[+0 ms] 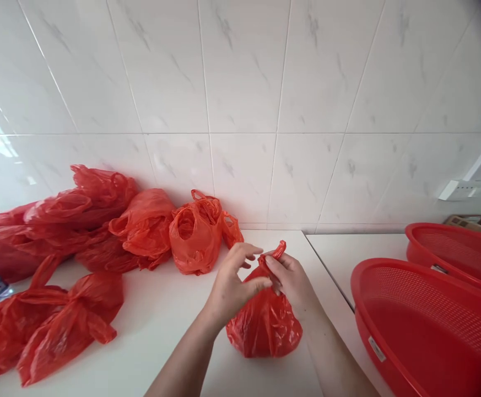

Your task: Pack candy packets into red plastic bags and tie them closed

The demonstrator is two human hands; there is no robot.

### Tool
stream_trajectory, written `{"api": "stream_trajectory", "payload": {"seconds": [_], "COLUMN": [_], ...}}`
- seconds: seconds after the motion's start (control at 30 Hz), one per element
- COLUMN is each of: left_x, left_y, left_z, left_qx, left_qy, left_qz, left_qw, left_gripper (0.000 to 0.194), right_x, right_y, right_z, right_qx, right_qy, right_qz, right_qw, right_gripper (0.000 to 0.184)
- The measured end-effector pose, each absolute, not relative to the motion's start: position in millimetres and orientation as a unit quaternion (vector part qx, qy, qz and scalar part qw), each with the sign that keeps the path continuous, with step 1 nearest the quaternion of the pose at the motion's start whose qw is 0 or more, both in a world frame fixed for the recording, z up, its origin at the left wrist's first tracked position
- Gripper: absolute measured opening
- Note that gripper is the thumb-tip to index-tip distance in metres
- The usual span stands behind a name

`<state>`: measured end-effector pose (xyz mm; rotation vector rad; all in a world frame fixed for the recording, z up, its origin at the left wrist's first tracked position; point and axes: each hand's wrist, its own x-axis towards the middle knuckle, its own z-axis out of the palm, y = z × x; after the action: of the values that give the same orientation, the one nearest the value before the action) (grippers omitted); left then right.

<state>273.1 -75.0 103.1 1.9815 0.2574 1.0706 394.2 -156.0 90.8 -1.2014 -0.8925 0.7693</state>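
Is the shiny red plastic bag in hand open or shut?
Gathered shut: the shiny red plastic bag has its neck bunched in the right hand; whether knotted, cannot tell.

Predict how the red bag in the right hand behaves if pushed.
The red bag likely deforms: its thin-looking plastic is creased. It probably won't roll, given its broad, flattened bottom. Its shiny surface may be slippery.

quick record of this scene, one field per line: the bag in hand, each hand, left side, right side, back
bag: red bag, plump, contents hidden
right hand: pinching its gathered neck
left hand: open, thumb and fingers apart, close to the neck
left side: more red bags on the white table
right side: two red baskets with perforated walls
back: tiled wall, white socket at right
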Motion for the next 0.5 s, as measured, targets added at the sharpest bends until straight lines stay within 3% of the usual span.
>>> {"api": "stream_trajectory", "payload": {"seconds": [0.17,0.37,0.5], "left_x": [278,278,279], "left_y": [-70,-69,-75], "left_z": [93,95,93], "left_qx": [0.798,0.757,0.747], "left_qy": [0.12,0.166,0.181], "left_qz": [0.449,0.377,0.35], "left_qw": [0.384,0.507,0.535], "left_gripper": [0.011,0.007,0.011], "right_x": [393,401,405], "right_y": [-160,-172,-176], "right_z": [94,97,98], "right_qx": [-0.501,-0.5,-0.56], "right_qy": [-0.447,-0.467,-0.486], "right_qz": [0.346,0.364,0.328], "right_qw": [0.655,0.632,0.585], "right_gripper": [0.039,0.05,0.027]}}
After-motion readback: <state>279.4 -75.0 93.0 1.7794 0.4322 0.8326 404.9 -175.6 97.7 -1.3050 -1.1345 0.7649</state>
